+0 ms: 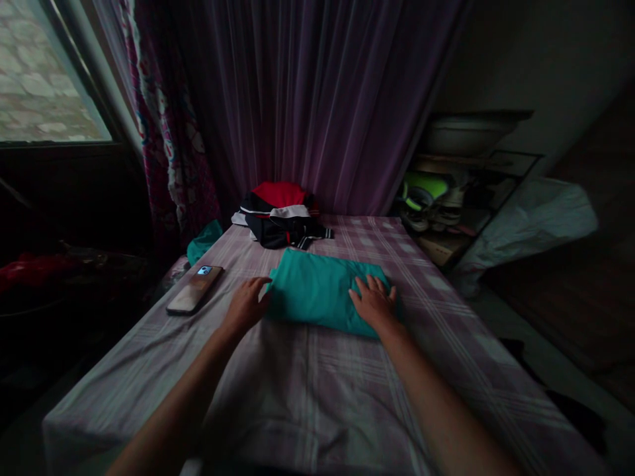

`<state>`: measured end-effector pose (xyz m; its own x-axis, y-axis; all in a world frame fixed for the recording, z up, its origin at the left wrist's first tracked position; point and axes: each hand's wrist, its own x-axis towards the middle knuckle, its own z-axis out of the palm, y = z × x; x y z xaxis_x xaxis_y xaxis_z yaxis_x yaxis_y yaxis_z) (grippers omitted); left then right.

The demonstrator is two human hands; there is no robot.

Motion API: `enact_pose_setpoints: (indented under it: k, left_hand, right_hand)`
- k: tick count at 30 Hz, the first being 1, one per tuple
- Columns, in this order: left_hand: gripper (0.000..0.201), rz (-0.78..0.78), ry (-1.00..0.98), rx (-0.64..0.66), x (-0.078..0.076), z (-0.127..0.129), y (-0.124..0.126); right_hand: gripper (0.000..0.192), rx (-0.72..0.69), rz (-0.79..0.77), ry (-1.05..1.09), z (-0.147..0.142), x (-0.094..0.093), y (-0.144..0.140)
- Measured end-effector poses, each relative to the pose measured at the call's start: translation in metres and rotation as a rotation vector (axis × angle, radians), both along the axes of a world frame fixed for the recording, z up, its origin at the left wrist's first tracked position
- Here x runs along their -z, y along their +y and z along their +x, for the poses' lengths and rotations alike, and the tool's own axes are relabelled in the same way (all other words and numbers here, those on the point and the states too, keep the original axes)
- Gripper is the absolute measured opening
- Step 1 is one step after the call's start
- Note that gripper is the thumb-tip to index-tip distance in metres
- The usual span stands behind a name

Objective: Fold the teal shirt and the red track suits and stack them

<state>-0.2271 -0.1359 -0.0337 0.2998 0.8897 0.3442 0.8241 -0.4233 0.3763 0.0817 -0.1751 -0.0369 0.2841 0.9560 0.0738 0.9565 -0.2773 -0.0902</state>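
A teal cloth [317, 291], folded into a flat rectangle, lies on the checked tablecloth [297, 377] in front of me. My right hand [374, 301] rests on its right part with the fingers spread. At the left edge of the cloth is my left hand [248, 304], its fingers bent loosely and apart, the fingertips at or touching the fold. Nothing shows inside either hand. What kind of garment or cloth it is cannot be made out in its folded shape.
A phone [196, 291] lies left of my left hand. Behind the teal cloth sits a heap of dark, red and white clothes [282, 218]. Purple curtains [307, 99] hang at the back. To the right stands a rack with shoes [421, 198] and a white bag [536, 218].
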Motion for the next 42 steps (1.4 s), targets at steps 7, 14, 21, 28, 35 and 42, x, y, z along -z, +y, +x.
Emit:
enact_pose_setpoints:
  k: [7, 14, 21, 28, 35, 42]
  left_hand:
    - [0.055, 0.034, 0.238, 0.051, -0.006, 0.079, 0.03]
    - [0.063, -0.173, 0.307, 0.038, 0.024, 0.079, 0.039]
    - [0.063, -0.132, 0.278, 0.041, 0.028, 0.072, 0.043]
    - [0.055, -0.072, 0.183, 0.006, 0.046, 0.048, 0.037]
    - [0.05, -0.074, 0.104, -0.219, 0.045, 0.032, 0.008]
    - [0.062, -0.225, 0.188, -0.448, 0.03, 0.036, -0.006]
  right_hand:
    - [0.058, -0.159, 0.079, 0.061, -0.04, -0.016, 0.001]
    - [0.059, -0.153, 0.004, 0.08, -0.009, 0.015, -0.011]
    - [0.057, -0.09, 0.048, 0.042, 0.017, 0.024, -0.028]
    - [0.052, -0.04, 0.176, 0.066, 0.037, 0.042, -0.036]
    - [0.053, 0.082, 0.338, 0.116, 0.071, 0.059, -0.044]
    - [0.067, 0.305, 0.034, 0.087, 0.076, 0.049, -0.045]
